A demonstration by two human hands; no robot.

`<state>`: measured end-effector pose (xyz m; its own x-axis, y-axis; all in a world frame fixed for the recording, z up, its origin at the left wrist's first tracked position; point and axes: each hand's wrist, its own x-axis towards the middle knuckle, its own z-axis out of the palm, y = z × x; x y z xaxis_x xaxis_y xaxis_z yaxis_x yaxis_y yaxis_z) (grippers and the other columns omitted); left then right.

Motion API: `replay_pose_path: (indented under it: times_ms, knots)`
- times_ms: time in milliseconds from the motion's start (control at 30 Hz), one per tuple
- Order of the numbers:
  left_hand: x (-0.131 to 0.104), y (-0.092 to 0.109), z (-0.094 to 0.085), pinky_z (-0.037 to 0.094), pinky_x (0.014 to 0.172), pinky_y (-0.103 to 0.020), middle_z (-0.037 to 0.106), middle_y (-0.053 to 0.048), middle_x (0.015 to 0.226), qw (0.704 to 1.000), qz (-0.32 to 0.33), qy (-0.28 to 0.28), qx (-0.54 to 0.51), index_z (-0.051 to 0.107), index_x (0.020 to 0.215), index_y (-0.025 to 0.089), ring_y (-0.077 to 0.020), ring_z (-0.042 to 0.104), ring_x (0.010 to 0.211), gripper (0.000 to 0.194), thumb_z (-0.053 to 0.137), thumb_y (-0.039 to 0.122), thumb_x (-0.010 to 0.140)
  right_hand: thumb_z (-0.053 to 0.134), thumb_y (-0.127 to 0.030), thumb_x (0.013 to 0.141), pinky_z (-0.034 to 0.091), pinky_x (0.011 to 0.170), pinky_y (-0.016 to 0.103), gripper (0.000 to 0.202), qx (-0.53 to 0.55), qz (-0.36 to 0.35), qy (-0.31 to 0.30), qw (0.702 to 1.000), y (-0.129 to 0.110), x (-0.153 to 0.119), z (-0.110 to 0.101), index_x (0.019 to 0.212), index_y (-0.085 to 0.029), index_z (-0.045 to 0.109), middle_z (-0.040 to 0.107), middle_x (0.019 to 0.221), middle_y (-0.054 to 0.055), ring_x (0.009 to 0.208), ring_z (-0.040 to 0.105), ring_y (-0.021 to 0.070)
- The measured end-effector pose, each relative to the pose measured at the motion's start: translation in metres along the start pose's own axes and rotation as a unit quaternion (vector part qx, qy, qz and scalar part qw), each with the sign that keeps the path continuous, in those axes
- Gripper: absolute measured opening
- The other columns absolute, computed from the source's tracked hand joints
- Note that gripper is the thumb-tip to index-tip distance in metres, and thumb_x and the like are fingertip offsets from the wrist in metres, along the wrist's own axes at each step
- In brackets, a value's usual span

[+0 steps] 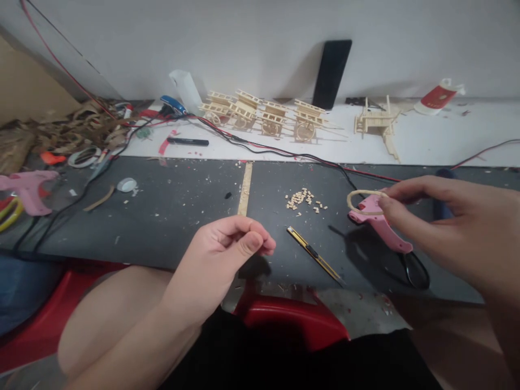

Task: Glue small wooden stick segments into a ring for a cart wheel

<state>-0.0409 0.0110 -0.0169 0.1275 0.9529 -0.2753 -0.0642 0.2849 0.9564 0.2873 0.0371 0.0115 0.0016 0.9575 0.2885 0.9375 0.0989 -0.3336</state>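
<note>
Between the thumb and fingers of my right hand (442, 222) is a thin pale wooden ring (352, 205), held above the table. Behind that ring lies a pink glue gun (384, 227). My left hand (227, 246) is closed over the table's near side, thumb pressed to the curled fingers; whatever they may hold cannot be made out. A yellow utility knife (312, 252) rests between my hands. Just beyond it is a loose pile of small cut wooden pieces (303, 199). A flat wooden strip (245, 189) lies past my left hand.
Several small wooden model carts (270, 119) line the back, with a dark phone (332, 75) leaning on the wall. Another wooden model (376, 122) and a red-and-white cup (439, 98) are at right. Cables (252, 143) cross the table. A second pink glue gun (30, 189) lies left.
</note>
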Motion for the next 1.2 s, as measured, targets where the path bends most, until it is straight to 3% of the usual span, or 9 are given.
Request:
replay_pose_path:
  times_ms: [133,300,400,467,600,967,1200]
  knots:
    - [0.003,-0.001,0.004,0.061,0.071,-0.015,0.082,-0.002,0.083,0.997,-0.004,0.007,-0.08,0.084,0.083,0.02,-0.01,0.073,0.071,0.027,0.088,0.04,0.1,0.067,-0.038,0.098,0.044,0.056,0.038,0.017,0.039,-0.047,-0.003,0.998,-0.015,-0.004,0.0,0.093,-0.029,0.079,0.08,0.077,0.0,0.049,0.058,0.0169]
    - [0.004,0.005,0.011,0.057,0.061,-0.015,0.076,0.0,0.076,0.988,-0.018,0.028,-0.148,0.07,0.076,0.018,-0.0111,0.071,0.065,0.035,0.09,0.039,0.097,0.064,-0.031,0.1,0.052,0.064,0.036,0.014,0.114,-0.148,-0.003,0.982,-0.035,-0.012,0.002,0.09,-0.031,0.073,0.083,0.085,-0.004,0.068,0.077,0.0203]
    - [0.002,0.006,0.014,0.06,0.063,-0.017,0.077,0.0,0.075,0.986,-0.018,0.018,-0.165,0.065,0.081,0.02,-0.0133,0.074,0.067,0.036,0.085,0.041,0.102,0.062,-0.023,0.1,0.051,0.071,0.035,0.014,0.131,-0.187,-0.016,0.973,-0.045,-0.013,0.001,0.091,-0.031,0.069,0.081,0.085,-0.007,0.067,0.075,0.0159]
    - [0.0,0.005,0.015,0.061,0.066,-0.018,0.077,0.0,0.075,0.986,-0.014,0.014,-0.165,0.065,0.084,0.02,-0.0134,0.075,0.067,0.036,0.08,0.044,0.106,0.063,-0.022,0.1,0.047,0.064,0.034,0.013,0.132,-0.197,-0.024,0.971,-0.049,-0.012,0.001,0.092,-0.031,0.068,0.078,0.082,-0.008,0.063,0.069,0.0133]
    - [-0.001,0.004,0.017,0.062,0.066,-0.017,0.078,0.001,0.074,0.985,-0.014,0.016,-0.174,0.067,0.085,0.019,-0.0122,0.077,0.066,0.036,0.084,0.045,0.103,0.066,-0.023,0.098,0.039,0.054,0.035,0.011,0.137,-0.199,-0.039,0.969,-0.051,-0.009,0.001,0.092,-0.031,0.069,0.073,0.077,-0.009,0.05,0.053,0.0114]
    - [-0.003,0.009,0.017,0.065,0.068,-0.016,0.082,0.0,0.074,0.979,-0.015,-0.012,-0.204,0.068,0.075,0.017,-0.0122,0.081,0.066,0.039,0.092,0.039,0.097,0.069,-0.029,0.098,0.049,0.066,0.035,0.011,0.168,-0.126,-0.056,0.976,-0.051,-0.01,0.004,0.089,-0.035,0.071,0.073,0.075,-0.01,0.053,0.058,0.0141]
    - [-0.004,0.012,0.018,0.067,0.063,-0.017,0.085,-0.001,0.072,0.965,-0.035,-0.037,-0.256,0.067,0.071,0.016,-0.0133,0.083,0.062,0.041,0.099,0.033,0.089,0.069,-0.03,0.097,0.049,0.058,0.032,0.011,0.177,-0.109,-0.059,0.976,-0.051,-0.01,0.0,0.087,-0.034,0.073,0.072,0.071,-0.009,0.053,0.06,0.0144]
